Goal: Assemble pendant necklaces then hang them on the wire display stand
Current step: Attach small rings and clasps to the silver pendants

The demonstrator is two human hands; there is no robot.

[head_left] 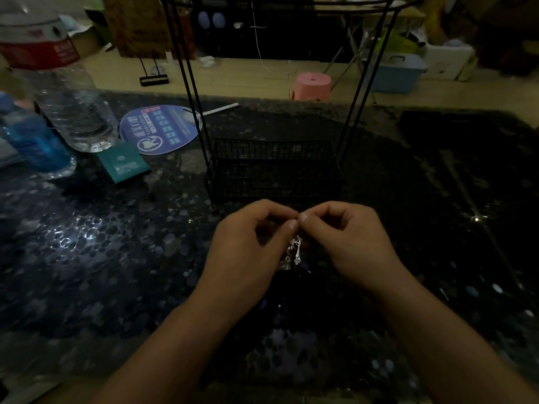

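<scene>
At lower centre of the frame, the left hand (248, 246) and right hand (347, 243) meet fingertip to fingertip, both curled in a pinch on something too small to make out. A silver pendant (295, 249) dangles just below the pinch, between the hands. The black wire stand (272, 167) sits just beyond them at centre on the dark table (87, 243). A clear bottle (67, 91) and round fan (162, 128) lie at upper left.

Wire display stand (274, 170) behind hands (297, 243); bottle (58, 83), fan (160, 129) on table (87, 258), left of stand
</scene>
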